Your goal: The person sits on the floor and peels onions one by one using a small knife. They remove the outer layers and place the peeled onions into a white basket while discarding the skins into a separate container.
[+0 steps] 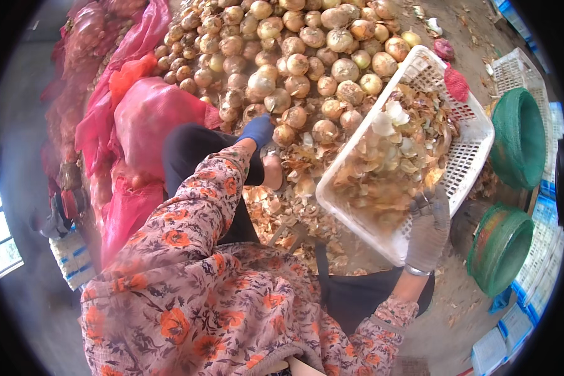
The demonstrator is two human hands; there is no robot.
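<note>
My left hand [258,129], in a blue glove, reaches down at the near edge of a heap of onions [297,64]. Its fingers are close to an onion [254,112]; whether they grip it is hidden. A grey glove covers my right hand [427,228], which lies over the near right rim of a white plastic crate [406,70]. Its fingers extend inside, beside loose onion skins [380,164]; the frame does not settle whether it grips the rim. The skins fill much of the slatted crate and look blurred at its lower end. A red mesh piece [456,83] hangs at the far rim.
Pink mesh sacks [157,127] line the left side. Onion skins [272,211] litter the floor around my foot [271,169]. Green mesh-covered containers [519,138] stand on the right, near stacked white and blue crates [543,249]. A red onion [443,49] lies beyond the crate.
</note>
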